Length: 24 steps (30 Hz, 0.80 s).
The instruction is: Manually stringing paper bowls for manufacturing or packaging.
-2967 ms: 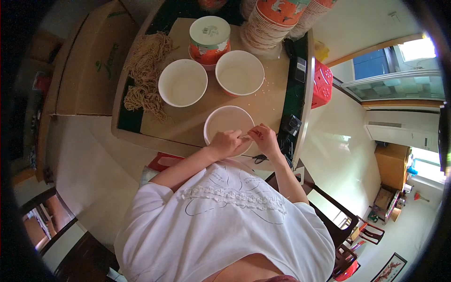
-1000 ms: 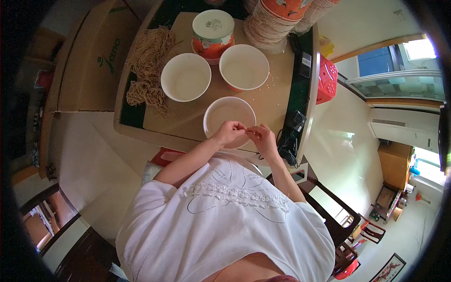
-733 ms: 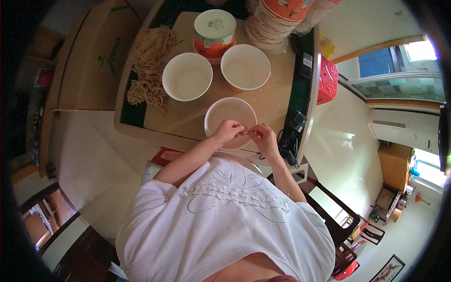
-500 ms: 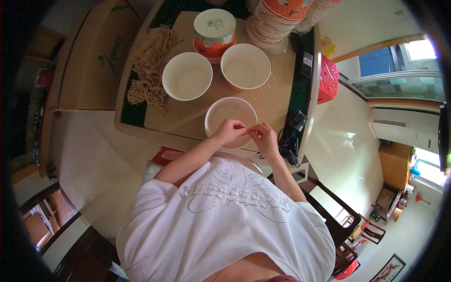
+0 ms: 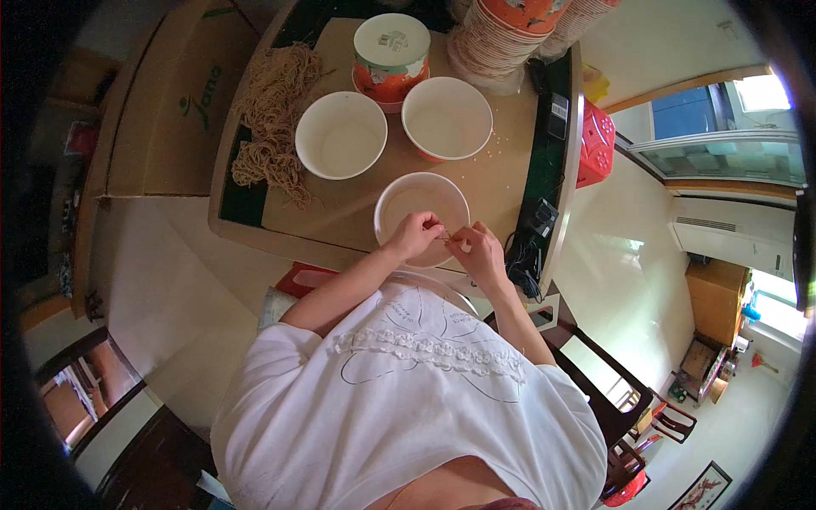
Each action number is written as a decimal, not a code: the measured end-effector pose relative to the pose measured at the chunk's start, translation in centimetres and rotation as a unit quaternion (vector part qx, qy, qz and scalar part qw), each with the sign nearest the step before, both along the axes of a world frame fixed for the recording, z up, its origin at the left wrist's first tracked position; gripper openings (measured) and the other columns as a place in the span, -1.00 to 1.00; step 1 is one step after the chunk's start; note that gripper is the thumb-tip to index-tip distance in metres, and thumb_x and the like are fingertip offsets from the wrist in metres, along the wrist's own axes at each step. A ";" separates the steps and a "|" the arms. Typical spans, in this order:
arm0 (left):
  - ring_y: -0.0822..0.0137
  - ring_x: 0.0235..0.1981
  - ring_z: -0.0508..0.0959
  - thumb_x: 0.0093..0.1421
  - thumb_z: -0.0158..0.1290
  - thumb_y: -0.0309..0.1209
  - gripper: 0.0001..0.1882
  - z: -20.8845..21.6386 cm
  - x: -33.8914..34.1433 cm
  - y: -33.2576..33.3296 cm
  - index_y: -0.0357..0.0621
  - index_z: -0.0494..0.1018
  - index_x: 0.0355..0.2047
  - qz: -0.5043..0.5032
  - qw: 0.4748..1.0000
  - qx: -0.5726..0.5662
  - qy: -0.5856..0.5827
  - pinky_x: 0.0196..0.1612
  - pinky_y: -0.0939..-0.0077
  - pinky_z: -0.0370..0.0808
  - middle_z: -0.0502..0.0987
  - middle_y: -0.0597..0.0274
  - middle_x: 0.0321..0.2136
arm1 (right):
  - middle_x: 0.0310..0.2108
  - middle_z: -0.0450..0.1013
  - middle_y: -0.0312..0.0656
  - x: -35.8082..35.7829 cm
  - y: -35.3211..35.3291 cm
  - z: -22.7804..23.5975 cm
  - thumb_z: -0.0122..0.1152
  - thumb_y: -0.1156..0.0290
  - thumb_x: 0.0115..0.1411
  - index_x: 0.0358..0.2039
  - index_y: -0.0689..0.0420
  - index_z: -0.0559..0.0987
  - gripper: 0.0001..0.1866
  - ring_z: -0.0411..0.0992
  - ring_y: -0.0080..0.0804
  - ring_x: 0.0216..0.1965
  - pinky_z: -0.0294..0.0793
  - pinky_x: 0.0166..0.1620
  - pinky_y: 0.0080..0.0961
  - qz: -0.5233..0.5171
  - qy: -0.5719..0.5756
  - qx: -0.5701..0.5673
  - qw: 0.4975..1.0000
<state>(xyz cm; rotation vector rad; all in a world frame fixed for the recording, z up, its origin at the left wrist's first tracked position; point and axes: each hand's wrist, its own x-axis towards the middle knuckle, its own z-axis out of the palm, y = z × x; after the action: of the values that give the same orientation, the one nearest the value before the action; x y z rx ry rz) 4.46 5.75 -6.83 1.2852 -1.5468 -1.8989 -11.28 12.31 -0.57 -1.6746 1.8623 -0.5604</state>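
Over the near white paper tub (image 5: pixel 399 204), at the table's front edge, my two hands meet with fingertips close together. My left hand (image 5: pixel 414 237) is closed in a pinch. My right hand (image 5: pixel 479 254) also pinches, just to its right. Something small and thin seems to be between the fingers, too fine to name. Beyond stand two more open tubs, one at left (image 5: pixel 341 136) and one at right (image 5: pixel 447 119). Behind them an orange and green tub (image 5: pixel 391 53) rests upside down.
Tangled brown string (image 5: pixel 276 119) lies along the table's left side. A wrapped stack of orange tubs (image 5: pixel 489 51) stands at the back. Black adapters and cables (image 5: pixel 535 225) line the right edge. A red plastic stool (image 5: pixel 597 143) is beyond; a large cardboard box (image 5: pixel 174 127) stands left.
My fingertips have drawn slightly apart, and a thin bit now shows between them. The tubs keep their places on the table; the whole view has shifted a little.
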 end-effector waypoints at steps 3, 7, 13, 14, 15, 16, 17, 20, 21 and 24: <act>0.53 -0.46 0.49 0.12 0.07 -0.43 -0.86 -0.5 0.2 0.0 -0.26 0.49 -0.38 -0.005 0.999 -0.046 -0.021 -0.36 0.60 0.44 0.54 0.29 -0.51 | -0.47 0.38 -0.13 0.1 -0.1 0.4 0.26 0.38 -0.10 -0.53 0.08 0.56 -0.90 0.41 -0.15 -0.40 0.40 -0.34 -0.32 -0.008 0.006 0.026 1.000; 0.52 -0.46 0.48 0.10 0.09 -0.42 -0.85 0.1 0.3 -0.2 -0.26 0.49 -0.37 -0.031 0.997 -0.062 -0.036 -0.36 0.59 0.44 0.54 0.29 -0.51 | -0.39 0.36 -0.14 1.0 -0.1 1.6 0.22 0.42 -0.09 -0.52 0.06 0.56 -0.94 0.38 -0.17 -0.31 0.39 -0.27 -0.36 -0.001 0.134 -0.080 0.988; 0.53 -0.46 0.48 0.12 0.07 -0.47 -0.90 -0.1 0.6 -0.1 -0.27 0.47 -0.41 -0.014 0.999 -0.036 -0.009 -0.36 0.61 0.44 0.53 0.28 -0.52 | -0.33 0.38 -0.16 1.9 -0.1 1.2 0.14 0.53 -0.03 -0.42 0.13 0.51 -0.89 0.41 -0.15 -0.32 0.44 -0.30 -0.33 0.035 0.006 -0.125 0.991; 0.53 -0.46 0.48 0.13 0.06 -0.47 -0.91 -0.3 0.8 0.0 -0.27 0.46 -0.42 -0.005 0.999 -0.036 0.008 -0.36 0.61 0.44 0.52 0.28 -0.52 | -0.35 0.42 -0.16 2.0 -0.3 1.5 0.12 0.54 -0.01 -0.39 0.13 0.50 -0.88 0.44 -0.14 -0.38 0.45 -0.35 -0.32 0.039 -0.006 -0.131 0.991; 0.54 -0.46 0.48 0.14 0.05 -0.48 -0.91 -0.4 1.0 0.1 -0.27 0.46 -0.43 0.004 0.999 -0.037 0.025 -0.35 0.62 0.45 0.52 0.28 -0.52 | -0.35 0.42 -0.16 2.0 -0.3 1.3 0.12 0.54 -0.01 -0.39 0.13 0.50 -0.88 0.44 -0.14 -0.38 0.45 -0.35 -0.32 0.040 -0.006 -0.132 0.990; 0.54 -0.46 0.48 0.14 0.05 -0.48 -0.91 0.0 1.1 0.1 -0.27 0.46 -0.43 0.003 0.999 -0.039 0.024 -0.35 0.62 0.45 0.52 0.28 -0.52 | -0.38 0.45 -0.14 2.1 -0.4 1.0 0.13 0.54 0.00 -0.38 0.14 0.51 -0.87 0.46 -0.14 -0.40 0.46 -0.34 -0.35 0.038 -0.020 -0.103 0.994; 0.53 -0.45 0.48 0.15 0.04 -0.47 -0.90 0.4 1.2 0.1 -0.26 0.45 -0.43 0.019 0.999 -0.039 0.032 -0.35 0.61 0.45 0.52 0.27 -0.51 | -0.42 0.48 -0.11 2.1 -0.6 0.9 0.14 0.53 0.01 -0.36 0.14 0.52 -0.87 0.47 -0.14 -0.41 0.47 -0.33 -0.37 0.037 -0.034 -0.073 0.996; 0.53 -0.46 0.49 0.15 0.04 -0.46 -0.90 2.1 1.7 -0.1 -0.26 0.45 -0.43 0.031 0.998 -0.048 0.022 -0.34 0.61 0.45 0.52 0.27 -0.51 | -0.46 0.47 -0.10 2.0 -0.9 1.1 0.14 0.50 0.02 -0.36 0.11 0.50 -0.88 0.46 -0.14 -0.46 0.45 -0.38 -0.33 0.031 -0.067 -0.062 0.995; 0.52 -0.46 0.48 0.15 0.04 -0.45 -0.89 2.4 1.9 -0.3 -0.25 0.45 -0.43 0.025 0.998 -0.054 0.004 -0.35 0.60 0.44 0.52 0.27 -0.51 | -0.46 0.47 -0.10 1.9 -1.0 1.1 0.14 0.50 0.02 -0.36 0.11 0.50 -0.88 0.46 -0.14 -0.46 0.45 -0.38 -0.33 0.032 -0.068 -0.064 0.995; 0.52 -0.47 0.48 0.15 0.05 -0.44 -0.90 2.7 2.1 -0.1 -0.24 0.46 -0.43 0.009 0.995 -0.100 -0.028 -0.36 0.59 0.43 0.52 0.27 -0.52 | -0.48 0.47 -0.09 2.0 -1.1 1.1 0.16 0.47 0.03 -0.38 0.12 0.49 -0.89 0.47 -0.17 -0.46 0.44 -0.40 -0.34 0.018 -0.090 -0.035 0.995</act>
<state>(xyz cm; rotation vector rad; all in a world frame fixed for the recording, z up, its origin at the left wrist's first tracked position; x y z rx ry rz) 6.57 5.61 -4.11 1.2682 -1.6988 -1.6613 -9.31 11.23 0.52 -1.6406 1.6994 -0.7435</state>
